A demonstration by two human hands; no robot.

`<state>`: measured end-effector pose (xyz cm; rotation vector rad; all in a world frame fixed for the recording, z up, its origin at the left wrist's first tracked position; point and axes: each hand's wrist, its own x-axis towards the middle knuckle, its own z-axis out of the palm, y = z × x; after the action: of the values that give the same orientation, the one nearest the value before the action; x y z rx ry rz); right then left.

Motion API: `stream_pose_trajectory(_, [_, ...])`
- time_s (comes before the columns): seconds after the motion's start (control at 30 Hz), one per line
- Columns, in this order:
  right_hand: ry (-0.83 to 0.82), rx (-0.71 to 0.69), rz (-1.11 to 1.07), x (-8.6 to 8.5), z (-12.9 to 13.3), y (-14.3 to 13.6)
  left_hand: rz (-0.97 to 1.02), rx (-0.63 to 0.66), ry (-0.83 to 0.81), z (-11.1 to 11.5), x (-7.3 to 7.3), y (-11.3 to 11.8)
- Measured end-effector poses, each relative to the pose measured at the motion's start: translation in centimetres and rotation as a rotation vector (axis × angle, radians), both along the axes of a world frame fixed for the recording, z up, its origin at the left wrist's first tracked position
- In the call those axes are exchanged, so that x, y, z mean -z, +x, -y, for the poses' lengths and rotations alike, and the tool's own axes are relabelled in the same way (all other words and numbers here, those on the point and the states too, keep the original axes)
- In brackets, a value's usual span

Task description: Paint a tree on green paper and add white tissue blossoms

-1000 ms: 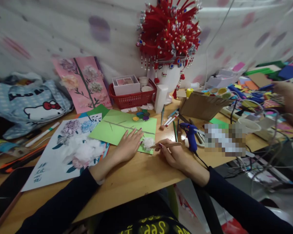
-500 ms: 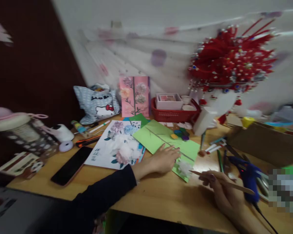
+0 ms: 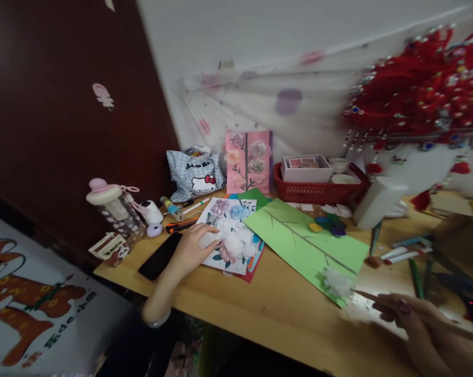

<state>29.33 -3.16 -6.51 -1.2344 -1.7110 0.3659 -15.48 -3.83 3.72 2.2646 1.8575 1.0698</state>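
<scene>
My left hand (image 3: 194,245) is over the white printed sheet (image 3: 235,268), thumb and forefinger spread at the edge of the fluffy white tissue-like pieces (image 3: 236,238). Whether it touches them is hard to tell. At the lower right, my right hand (image 3: 420,319) grips a pointed wooden stick (image 3: 364,295). The stick's tip is close to a white ruffled flower (image 3: 337,283) at the near end of a light green card (image 3: 287,241). A dark branch (image 3: 310,239) runs lengthwise across that card.
A black phone (image 3: 161,256) lies by my left forearm. Behind are an orange utility knife (image 3: 181,225), a pink flower card (image 3: 242,178) and a red basket (image 3: 305,192). A glue gun (image 3: 470,301) lies right of my right hand. A beaded red headdress (image 3: 428,94) stands back right.
My left hand has left the green card and moved left to the white pieces on the printed sheet. My right hand still holds the stick near the flower. The view has swung left.
</scene>
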Motion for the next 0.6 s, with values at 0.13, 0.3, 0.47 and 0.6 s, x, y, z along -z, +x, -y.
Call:
stream_pose_trajectory(0.13, [-0.004, 0.017, -0.039, -1.4, 0.6, -1.0, -0.182, 0.007, -0.145, 0.6, 1.6, -1.6])
stream_pose_trajectory(0.3, [-0.002, -0.022, 0.007, -1.4, 0.8, -1.4, -0.168, -0.029, -0.112, -0.4, 1.7, -2.0])
stream_pose_trajectory(0.47, [0.034, -0.004, 0.031, -1.9, 0.8, -1.8, -0.012, -0.014, -0.094, -0.8, 0.8, -2.7])
stream_pose_trajectory(0.6, [0.066, 0.007, 0.096, -3.5, 0.3, -2.9, 0.031, 0.141, -0.154, -0.4, -1.3, -0.4])
